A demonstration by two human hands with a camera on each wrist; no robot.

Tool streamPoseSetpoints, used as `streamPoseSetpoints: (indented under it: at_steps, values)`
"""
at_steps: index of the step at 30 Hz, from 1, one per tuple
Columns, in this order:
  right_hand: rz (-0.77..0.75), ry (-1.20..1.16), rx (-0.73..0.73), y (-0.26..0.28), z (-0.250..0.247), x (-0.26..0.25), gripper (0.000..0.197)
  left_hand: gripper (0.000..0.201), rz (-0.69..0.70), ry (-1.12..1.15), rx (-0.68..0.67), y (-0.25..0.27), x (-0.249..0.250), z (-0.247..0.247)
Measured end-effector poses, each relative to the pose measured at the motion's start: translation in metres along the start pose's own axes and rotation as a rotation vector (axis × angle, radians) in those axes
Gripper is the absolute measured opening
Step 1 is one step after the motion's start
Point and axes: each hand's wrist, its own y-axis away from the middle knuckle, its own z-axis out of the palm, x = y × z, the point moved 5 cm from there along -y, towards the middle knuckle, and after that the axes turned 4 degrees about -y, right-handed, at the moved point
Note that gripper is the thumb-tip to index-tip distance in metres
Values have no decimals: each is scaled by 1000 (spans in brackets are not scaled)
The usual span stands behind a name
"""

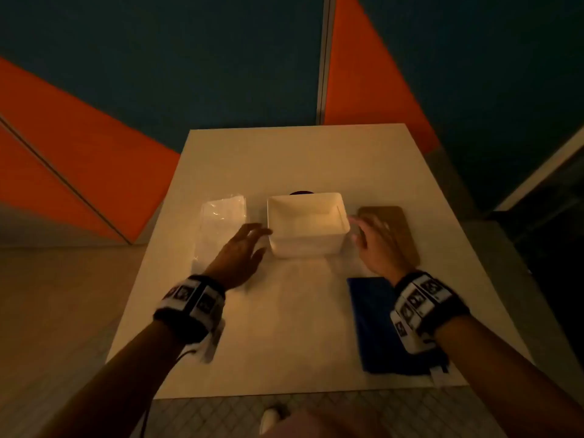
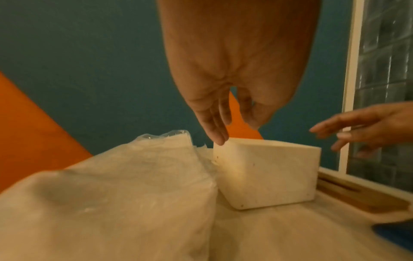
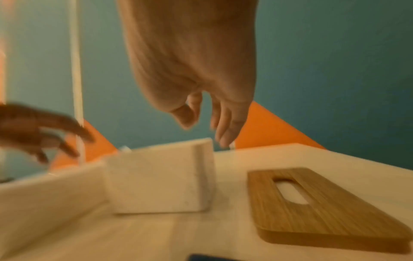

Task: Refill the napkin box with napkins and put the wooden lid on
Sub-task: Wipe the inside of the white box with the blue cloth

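Observation:
A white open-topped napkin box point(image 1: 308, 226) point(image 2: 266, 173) point(image 3: 161, 178) stands mid-table and looks empty inside. Left of it lies a clear plastic pack of white napkins point(image 1: 221, 229) point(image 2: 107, 194). A wooden lid point(image 1: 396, 229) point(image 3: 324, 203) with a slot lies flat to the box's right. My left hand point(image 1: 249, 245) point(image 2: 232, 123) hovers with fingers spread at the box's left wall, fingertips near its rim. My right hand point(image 1: 369, 235) point(image 3: 208, 121) hovers beside the box's right wall, over the lid's near-left part, fingers relaxed. Neither hand holds anything.
A blue cloth point(image 1: 379, 324) lies on the white table point(image 1: 284, 327) at the front right, under my right wrist. A dark round thing point(image 1: 300, 193) peeks out behind the box. Orange and teal walls surround the table; a glass-block window point(image 2: 384, 88) is on the right.

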Motion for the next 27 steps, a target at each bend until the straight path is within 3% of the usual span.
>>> streamPoseSetpoints:
  at_steps: [5,10,12,17,20,22,23,25,27]
  values:
    - [37,105,-197,-20,14,5,38,38,-32,-241,-167,-32,-4,13]
    - [10,51,-185,-28,10,2,27,24,46,-291,-160,-39,-3,9]
    - [35,-59,-159,-30,3,-2,25,26,45,-204,-125,-41,0,4]
    - [109,-269,-124,-37,-15,-10,27,26,-124,95,-31,-46,6,-17]
    - [171,-402,52,-33,-23,-7,33,23,-197,153,-46,-52,4,-20]
    - [282,-349,263,-15,-21,10,31,21,-235,179,-63,-53,-1,-19]
    - [339,-287,301,-2,-12,21,30,20,-244,192,-71,-53,-4,-18]
    - [428,-185,167,30,22,40,45,20,-261,211,-92,-52,-8,-17]
    - [526,4,-51,60,60,58,76,20,-271,223,-101,-52,-10,-17]
